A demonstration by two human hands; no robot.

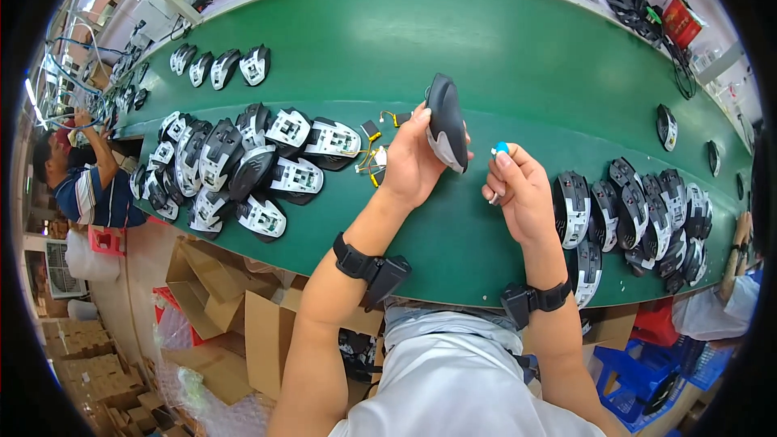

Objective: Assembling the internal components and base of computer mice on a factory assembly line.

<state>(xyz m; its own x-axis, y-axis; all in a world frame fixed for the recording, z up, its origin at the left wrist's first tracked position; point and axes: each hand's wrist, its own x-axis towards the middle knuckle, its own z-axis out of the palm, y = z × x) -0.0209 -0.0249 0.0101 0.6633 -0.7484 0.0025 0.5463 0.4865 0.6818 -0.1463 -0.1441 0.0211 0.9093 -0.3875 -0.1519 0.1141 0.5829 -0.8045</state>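
My left hand (409, 163) is wrapped round a black and grey computer mouse (446, 117), raised above the green bench and tilted on its side. Just to the right, my right hand (522, 190) pinches a small blue piece (501, 147) between thumb and finger; its kind is too small to tell. Something small and pale also shows by the curled lower fingers. Beyond my left wrist lie several small battery packs with yellow parts and thin wires (374, 160). A pile of mouse shells (218, 154) with white undersides spreads to the left of my left arm.
Another pile of mouse shells (631, 206) lies right of my right hand. Several more stand in a row (227, 66) at the far left. Cardboard boxes (206, 283) and a blue crate (639, 380) sit below the bench edge. A co-worker (97, 166) is at the left.
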